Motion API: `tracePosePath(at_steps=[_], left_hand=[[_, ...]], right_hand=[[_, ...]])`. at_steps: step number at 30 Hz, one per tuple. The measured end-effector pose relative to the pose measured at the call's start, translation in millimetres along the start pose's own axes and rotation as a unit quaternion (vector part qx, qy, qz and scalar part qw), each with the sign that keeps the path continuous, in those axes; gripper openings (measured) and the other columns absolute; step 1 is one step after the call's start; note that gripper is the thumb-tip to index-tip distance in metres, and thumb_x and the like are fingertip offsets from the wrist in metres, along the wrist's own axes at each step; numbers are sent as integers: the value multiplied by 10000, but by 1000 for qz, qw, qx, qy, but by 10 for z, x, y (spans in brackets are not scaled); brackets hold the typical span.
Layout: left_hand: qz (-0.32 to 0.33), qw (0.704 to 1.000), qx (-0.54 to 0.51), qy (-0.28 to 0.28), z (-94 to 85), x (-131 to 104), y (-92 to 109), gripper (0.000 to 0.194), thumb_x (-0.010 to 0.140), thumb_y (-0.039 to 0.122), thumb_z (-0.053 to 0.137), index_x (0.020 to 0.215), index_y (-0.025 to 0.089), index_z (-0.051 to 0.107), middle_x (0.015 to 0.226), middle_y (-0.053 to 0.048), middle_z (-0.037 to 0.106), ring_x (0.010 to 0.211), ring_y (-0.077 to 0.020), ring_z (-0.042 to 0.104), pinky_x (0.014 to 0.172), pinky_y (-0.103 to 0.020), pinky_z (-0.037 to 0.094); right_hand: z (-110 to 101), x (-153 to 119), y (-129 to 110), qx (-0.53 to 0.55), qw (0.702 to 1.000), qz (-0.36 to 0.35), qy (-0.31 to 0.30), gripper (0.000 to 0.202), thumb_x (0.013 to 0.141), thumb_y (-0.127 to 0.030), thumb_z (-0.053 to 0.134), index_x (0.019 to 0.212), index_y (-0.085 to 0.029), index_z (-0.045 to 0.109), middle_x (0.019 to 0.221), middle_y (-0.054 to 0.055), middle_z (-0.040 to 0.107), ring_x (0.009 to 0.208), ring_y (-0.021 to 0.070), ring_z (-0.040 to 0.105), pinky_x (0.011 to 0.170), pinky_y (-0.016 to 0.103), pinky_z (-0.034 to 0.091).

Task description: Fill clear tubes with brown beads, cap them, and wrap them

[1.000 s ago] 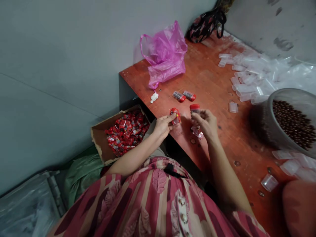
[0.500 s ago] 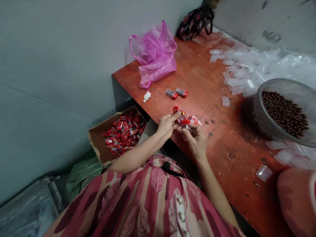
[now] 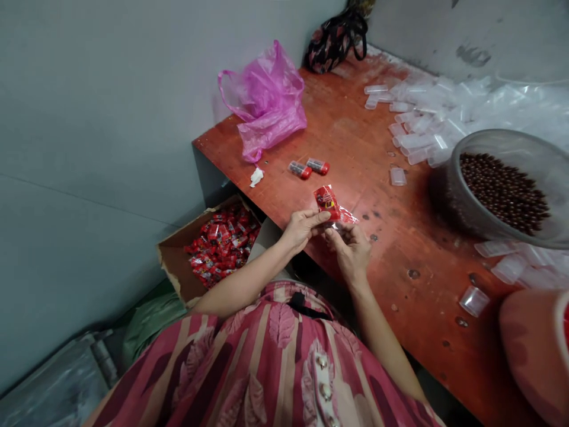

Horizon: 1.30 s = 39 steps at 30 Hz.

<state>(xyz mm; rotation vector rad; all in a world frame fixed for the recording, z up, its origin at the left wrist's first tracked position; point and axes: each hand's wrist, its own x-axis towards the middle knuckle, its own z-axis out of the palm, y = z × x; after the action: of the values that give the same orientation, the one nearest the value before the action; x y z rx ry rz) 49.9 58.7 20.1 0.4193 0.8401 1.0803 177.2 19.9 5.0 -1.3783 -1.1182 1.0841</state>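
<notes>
Over the table's near edge, my left hand (image 3: 306, 230) pinches a red printed plastic sleeve (image 3: 327, 200) between thumb and fingers. My right hand (image 3: 353, 249) is closed right beside it, on a small clear container (image 3: 336, 226) that the fingers mostly cover. A second red clear-edged sleeve (image 3: 348, 215) sticks out above the right fingers; which fingers hold it I cannot tell. Farther back on the table lie two small clear containers with red caps and dark contents, a left one (image 3: 299, 170) and a right one (image 3: 317, 166).
A cardboard box (image 3: 171, 261) of red-wrapped packs stands below the table's left edge. On the red table (image 3: 382, 279) are a pink plastic bag (image 3: 271, 101), a heap of clear containers (image 3: 422, 139), a tub (image 3: 466, 160) of dark brown balls and a pinkish container (image 3: 531, 344).
The red sleeve in my left hand now stands more upright and shows its printed face. The container's red end, visible before, is now hidden. The view has shifted slightly.
</notes>
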Motion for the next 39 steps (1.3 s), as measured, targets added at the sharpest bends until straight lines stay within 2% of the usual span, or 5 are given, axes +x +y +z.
tracePosePath(at_steps=[5,13,19,31,39], left_hand=[[-24,998,28,-51,-62,27,50,325,563,320,845,736,77,718,729,-69,714,660,-135,654,729,-291,521],[-16,999,-28,2,-8,26,-17,367,534,362,857,715,92,686,671,-52,697,593,-112,628,602,-230,497],[-6,998,41,-40,-22,20,29,366,553,387,835,670,77,679,596,-42,661,516,-127,597,556,-274,494],[43,996,83,8,6,-46,-60,368,607,433,800,696,102,666,594,-10,635,524,-101,565,563,-241,453],[44,996,19,79,75,-9,-103,421,488,398,858,676,113,612,579,16,595,496,-75,518,531,-225,409]], right_hand=[[-16,84,-26,146,982,115,-46,336,658,-438,751,778,-180,571,551,-39,608,356,78,469,325,194,324],[62,20,-22,-40,998,-45,26,231,716,-367,731,794,-188,608,606,-40,600,503,98,515,487,232,432],[57,53,-58,130,984,110,-52,300,667,-421,744,746,-191,568,535,-47,590,373,87,478,346,204,343],[61,75,-79,95,990,94,-42,288,696,-427,728,765,-187,587,510,-54,575,373,83,464,355,202,347],[126,-5,-45,-48,999,-23,-8,234,722,-408,719,813,-208,639,648,-11,646,528,114,537,497,238,448]])
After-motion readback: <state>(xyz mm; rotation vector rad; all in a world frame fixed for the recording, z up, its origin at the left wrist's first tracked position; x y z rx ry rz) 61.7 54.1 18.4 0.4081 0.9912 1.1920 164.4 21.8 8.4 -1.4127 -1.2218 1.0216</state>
